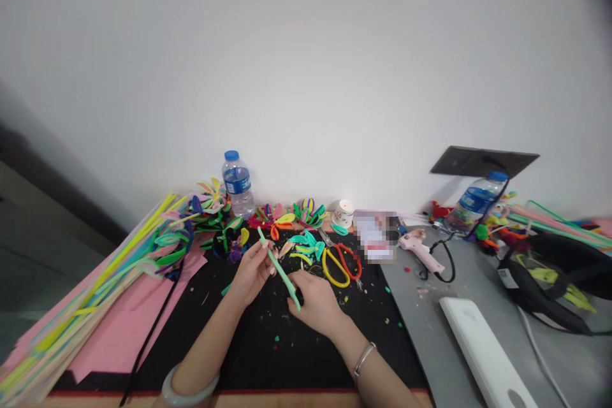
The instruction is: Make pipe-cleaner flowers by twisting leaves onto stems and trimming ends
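Note:
A light green pipe cleaner [282, 274] slants through the air between my two hands above a black mat [268, 357]. My left hand [255, 273] pinches its upper part between thumb and fingers. Lower down, my right hand [313, 301] is closed on the other end, with some fingertips hidden. Just beyond my hands lie several bent teal and yellow pipe cleaner loops [308, 247]. Scissors [340, 261] with one yellow and one red handle rest right of them. Finished-looking pipe cleaner flowers [271, 220] stand along the wall.
Long pipe cleaners [95, 293] lie on pink paper [129, 331] at left. Water bottles [238, 185] stand at the back. A pink glue gun [423, 252], a white oblong device [482, 347] and a black strapped object [540, 287] occupy the right. Small scraps dot the mat.

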The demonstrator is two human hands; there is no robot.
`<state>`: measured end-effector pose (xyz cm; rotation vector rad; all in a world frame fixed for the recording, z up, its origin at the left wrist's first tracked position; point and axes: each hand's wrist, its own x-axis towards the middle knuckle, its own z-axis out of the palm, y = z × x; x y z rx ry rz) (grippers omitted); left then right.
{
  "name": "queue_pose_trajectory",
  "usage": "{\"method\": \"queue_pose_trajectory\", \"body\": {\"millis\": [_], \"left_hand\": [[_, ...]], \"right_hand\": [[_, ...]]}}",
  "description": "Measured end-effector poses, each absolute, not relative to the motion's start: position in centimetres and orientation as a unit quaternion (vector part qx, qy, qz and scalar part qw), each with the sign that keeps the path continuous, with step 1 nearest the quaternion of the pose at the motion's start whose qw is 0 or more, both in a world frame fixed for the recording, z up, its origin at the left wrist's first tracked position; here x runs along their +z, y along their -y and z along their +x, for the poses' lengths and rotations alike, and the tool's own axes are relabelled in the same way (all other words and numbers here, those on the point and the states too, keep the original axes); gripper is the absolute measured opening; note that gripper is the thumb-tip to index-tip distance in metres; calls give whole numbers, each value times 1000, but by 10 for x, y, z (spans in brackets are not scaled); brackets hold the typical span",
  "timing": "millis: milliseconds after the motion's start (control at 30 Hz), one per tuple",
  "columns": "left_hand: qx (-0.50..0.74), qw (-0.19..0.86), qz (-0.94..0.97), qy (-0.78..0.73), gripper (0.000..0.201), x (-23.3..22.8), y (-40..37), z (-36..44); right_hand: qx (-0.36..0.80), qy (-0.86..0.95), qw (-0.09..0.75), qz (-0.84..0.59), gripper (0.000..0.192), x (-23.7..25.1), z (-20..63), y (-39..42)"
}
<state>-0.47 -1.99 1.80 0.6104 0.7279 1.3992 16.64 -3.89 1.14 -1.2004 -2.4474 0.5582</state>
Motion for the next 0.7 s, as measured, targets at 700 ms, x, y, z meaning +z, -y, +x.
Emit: {"method": "queue_pose_trajectory", "body": {"millis": [700], "left_hand": [[590,655,312,-353,22,10,20,-6]], "right_hand": [[419,686,431,-410,26,4,161,27]]}}
